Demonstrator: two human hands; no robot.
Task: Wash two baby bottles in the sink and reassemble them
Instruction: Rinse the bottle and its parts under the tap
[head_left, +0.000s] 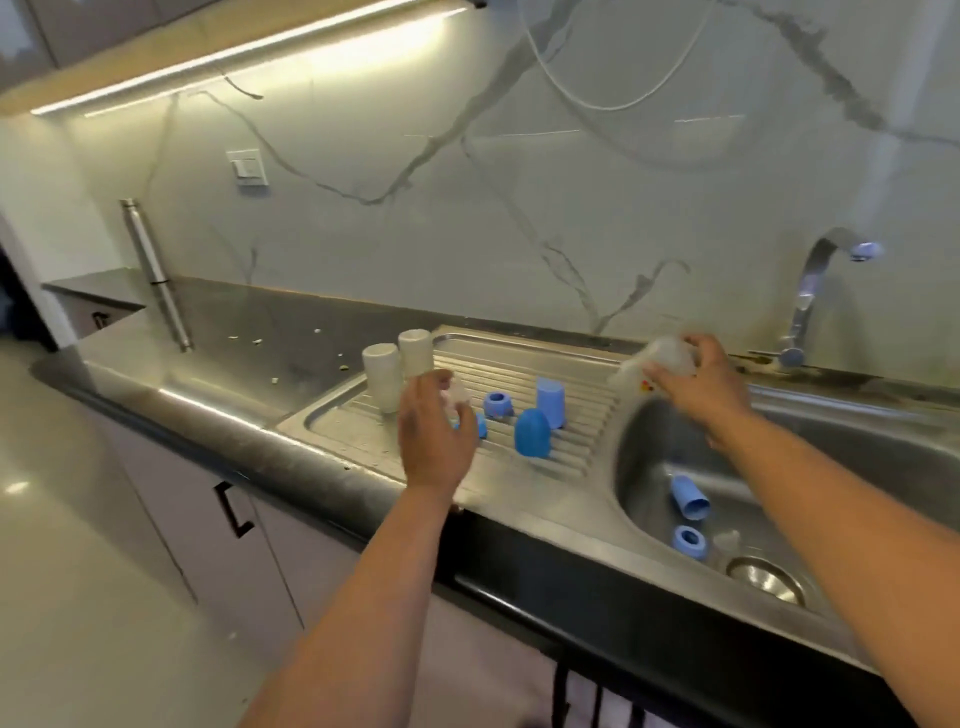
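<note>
My right hand (696, 379) is curled round a translucent baby bottle (655, 361), gripping it tilted and blurred above the rim between the ribbed drainboard (582, 415) and the sink (857, 467). My left hand (434, 431) hovers over the drainboard with its fingers loosely bent near a small clear piece (457, 395), perhaps a teat; I cannot tell whether it grips the piece or only reaches beside it. A blue part (480, 427) peeks out just past that hand.

On the drainboard stand two pale cylindrical cups (397, 371), upside down and touching one another, at the far left corner. Near the middle sit a blue screw ring (497, 404), a rounded blue dome cap (532, 433) and a paler blue cap (550, 401), all upright and close together.

Down in the steel bowl lie a blue cylinder on its side (688, 498), a second blue ring (690, 542) and a clear teat (726, 543), just beside the round drain (766, 579). The curved chrome tap (810, 291) rises behind the sink against a veined marble-look wall. The dark desk (249, 364) is glossy, with a few crumbs scattered on it.
</note>
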